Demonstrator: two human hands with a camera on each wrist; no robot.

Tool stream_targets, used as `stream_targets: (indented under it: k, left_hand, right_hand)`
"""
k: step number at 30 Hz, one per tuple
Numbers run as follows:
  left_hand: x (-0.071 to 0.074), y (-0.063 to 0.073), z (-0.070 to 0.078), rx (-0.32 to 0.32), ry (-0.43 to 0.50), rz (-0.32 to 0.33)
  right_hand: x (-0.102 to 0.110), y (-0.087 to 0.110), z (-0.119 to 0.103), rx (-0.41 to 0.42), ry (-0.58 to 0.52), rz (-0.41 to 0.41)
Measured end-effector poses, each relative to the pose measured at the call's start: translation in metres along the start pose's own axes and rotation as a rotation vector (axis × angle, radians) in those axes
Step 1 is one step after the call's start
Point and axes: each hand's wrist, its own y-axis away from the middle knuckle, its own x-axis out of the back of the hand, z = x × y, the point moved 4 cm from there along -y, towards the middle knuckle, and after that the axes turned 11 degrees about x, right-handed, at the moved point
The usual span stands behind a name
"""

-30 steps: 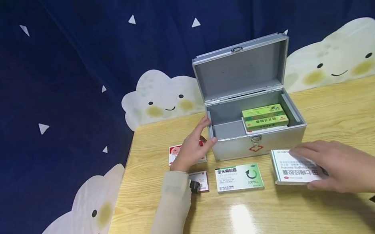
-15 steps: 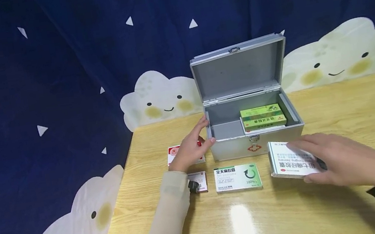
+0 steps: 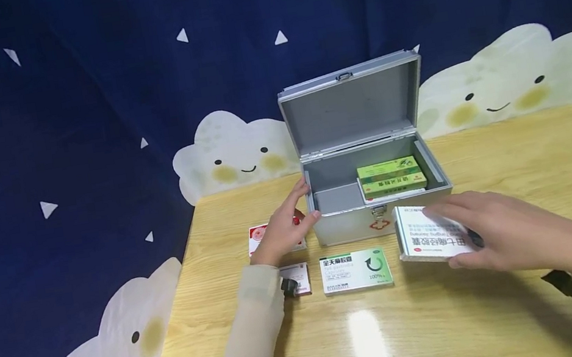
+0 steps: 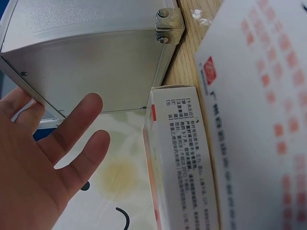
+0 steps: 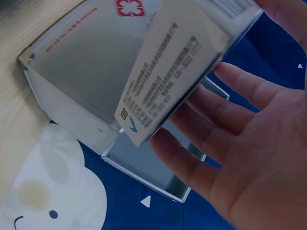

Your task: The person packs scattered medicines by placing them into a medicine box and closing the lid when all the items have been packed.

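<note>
My right hand [image 3: 499, 230] holds a white medicine box [image 3: 427, 234] with blue and black print, thumb on one side and fingers on the other. The box is tilted above the table, just in front of the metal first-aid case [image 3: 345, 226]. That case stands with its lid up, a red cross on its front. Inside, at the right, a green medicine box [image 3: 391, 176] lies on a white one. My left hand [image 3: 285, 231] rests against the case's left rim; in the left wrist view, two fingers [image 4: 79, 120] stretch out beside its side wall.
On the wooden table [image 3: 425, 330] lies a white-and-green capsule box [image 3: 356, 271] before the case. A red-and-white box [image 3: 257, 238] and another small white box [image 3: 300, 275] lie partly behind my left hand and wrist. A blue curtain [image 3: 221, 40] hangs behind.
My right hand has lifted the white medicine box a little and brought it closer to the case. The view has shifted slightly; my left hand keeps its place on the rim.
</note>
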Motion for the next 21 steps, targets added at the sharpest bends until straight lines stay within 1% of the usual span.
stream_targets:
  k: [3, 5, 10, 21]
  left_hand:
    - [0.001, 0.001, -0.001, 0.004, 0.005, 0.005]
    - [0.002, 0.002, -0.001, -0.007, 0.01, 0.007]
    - [0.001, 0.001, 0.0, -0.021, 0.008, 0.002]
    - [0.0, -0.001, 0.001, -0.017, 0.012, -0.012]
  right_hand:
    - [0.005, -0.006, 0.0, 0.012, -0.009, -0.002]
    - [0.009, -0.008, 0.001, 0.009, -0.014, -0.004]
    - [0.017, -0.013, 0.005, -0.018, -0.047, -0.01]
    - [0.02, -0.024, 0.003, 0.035, -0.069, 0.024]
